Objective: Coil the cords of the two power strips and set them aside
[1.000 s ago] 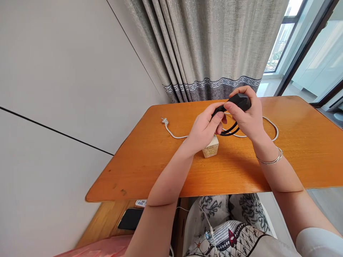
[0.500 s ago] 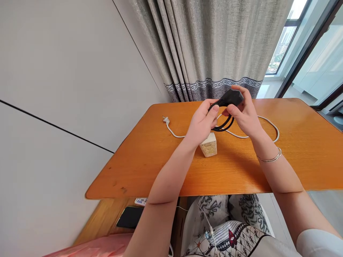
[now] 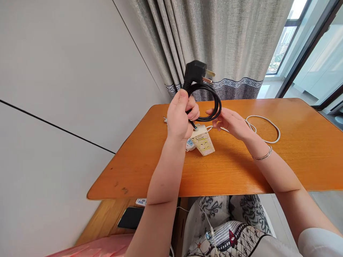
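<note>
My left hand (image 3: 179, 114) is closed round a black power cord just below its plug (image 3: 195, 72). The plug points up, with its metal prongs facing right. Below it hangs the coiled part of the cord (image 3: 218, 107). The cord runs down to the top of a small off-white socket block (image 3: 203, 142), which looks tilted. My right hand (image 3: 232, 123) is beside the coil, fingers stretched and apart; whether the fingertips touch the cord is unclear. Behind the block, a white power strip (image 3: 190, 144) with a blue socket face partly shows.
A white cable (image 3: 278, 134) loops over the right of the wooden table (image 3: 144, 160). A white plug (image 3: 165, 120) lies partly hidden at the left. Below the table edge are a black phone (image 3: 130, 217) and pink cloth (image 3: 107, 246). A grey curtain (image 3: 227, 39) hangs behind.
My left hand has moved left and raised the plug, turning its prongs into view. My right hand has come off the plug and dropped down beside the coil. The socket block has shifted and tilted.
</note>
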### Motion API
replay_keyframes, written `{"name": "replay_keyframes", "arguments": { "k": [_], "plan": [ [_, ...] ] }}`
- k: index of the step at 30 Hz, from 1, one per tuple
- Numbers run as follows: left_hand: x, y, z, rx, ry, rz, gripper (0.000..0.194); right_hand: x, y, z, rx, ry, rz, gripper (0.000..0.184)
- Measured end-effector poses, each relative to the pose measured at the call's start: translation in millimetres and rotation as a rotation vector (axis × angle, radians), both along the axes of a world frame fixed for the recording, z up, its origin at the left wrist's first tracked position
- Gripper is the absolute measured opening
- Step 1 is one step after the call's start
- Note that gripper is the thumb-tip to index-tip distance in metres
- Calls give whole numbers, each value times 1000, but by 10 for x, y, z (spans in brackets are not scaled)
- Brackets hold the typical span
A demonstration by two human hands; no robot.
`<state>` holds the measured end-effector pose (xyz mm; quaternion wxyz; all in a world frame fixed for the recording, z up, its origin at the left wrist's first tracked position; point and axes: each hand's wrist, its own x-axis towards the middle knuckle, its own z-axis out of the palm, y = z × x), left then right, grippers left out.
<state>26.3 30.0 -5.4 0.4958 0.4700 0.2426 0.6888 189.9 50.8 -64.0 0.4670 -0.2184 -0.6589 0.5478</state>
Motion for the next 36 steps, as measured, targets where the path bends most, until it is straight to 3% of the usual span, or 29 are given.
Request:
{"name": "replay_keyframes", "arguments": {
  "k": [9,14,18,21,23,28,32,36],
  "plan": [
    [65,-58,32,-107,43,-19,52,-7,43,0,2,136,-86,53],
    [82,-37,16,-110,15,44,55,-34,49,-35,-38,127,-95,53],
    [8,16,-13,-35,-31,126,58,-89,16,-109,-4,-39,101,64],
    [-80,47,-27,76,4,183,59,-136,2,-202,29,-294,306,71],
    [-114,51,-17,112,-6,215,58,-153,4,-245,59,-462,346,66],
    [-101,68,12,83,-207,326,51,-106,-43,-120,248,-810,148,44],
    [-120,151,-51,109,-121,356,39,17,-176,115,444,-1125,-117,36],
    [-164,240,-115,107,-41,356,21,182,-315,292,697,-1202,-372,39]
  ]
}}
